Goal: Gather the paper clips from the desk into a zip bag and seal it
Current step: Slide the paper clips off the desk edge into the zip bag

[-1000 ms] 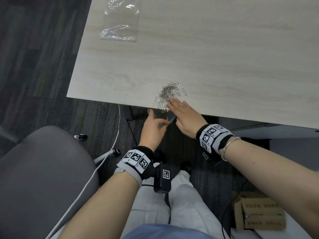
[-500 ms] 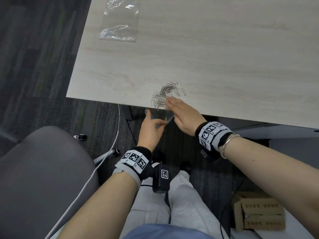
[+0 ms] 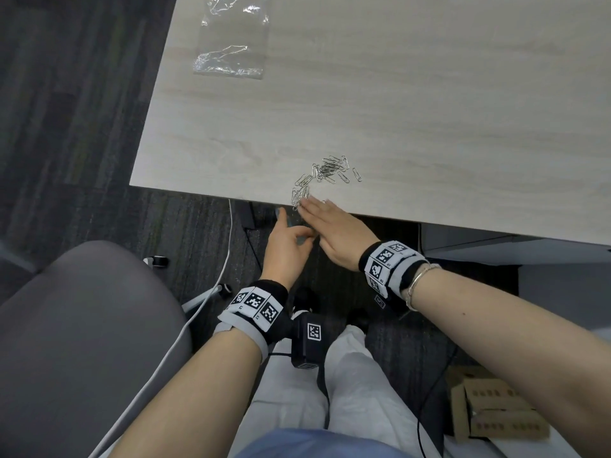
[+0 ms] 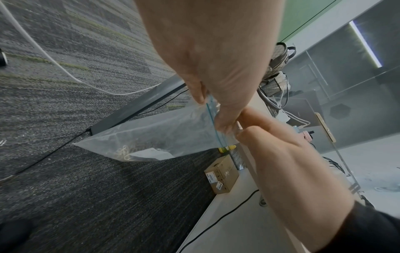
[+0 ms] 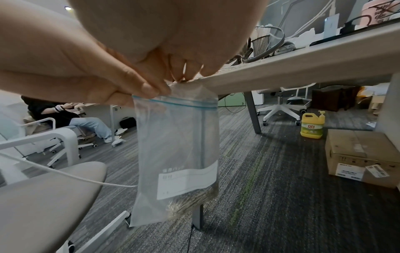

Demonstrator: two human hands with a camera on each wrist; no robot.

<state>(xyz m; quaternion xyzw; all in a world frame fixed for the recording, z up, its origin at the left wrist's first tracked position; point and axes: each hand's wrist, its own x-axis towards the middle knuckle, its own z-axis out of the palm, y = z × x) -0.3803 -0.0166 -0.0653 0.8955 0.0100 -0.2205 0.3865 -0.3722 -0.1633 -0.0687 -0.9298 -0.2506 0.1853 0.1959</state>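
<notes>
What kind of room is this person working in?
Most likely a shared office. A long pale desk stands on grey carpet tiles, white swivel chairs sit at other desks, and another person sits at one in the background.

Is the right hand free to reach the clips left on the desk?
Probably yes: the right hand lies flat at the desk edge, fingertips beside the paper clips, with nothing between.

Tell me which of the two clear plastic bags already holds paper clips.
The zip bag hanging below the desk edge, pinched by the left hand; clips lie at its bottom. The other bag lies flat at the desk's far corner.
</notes>
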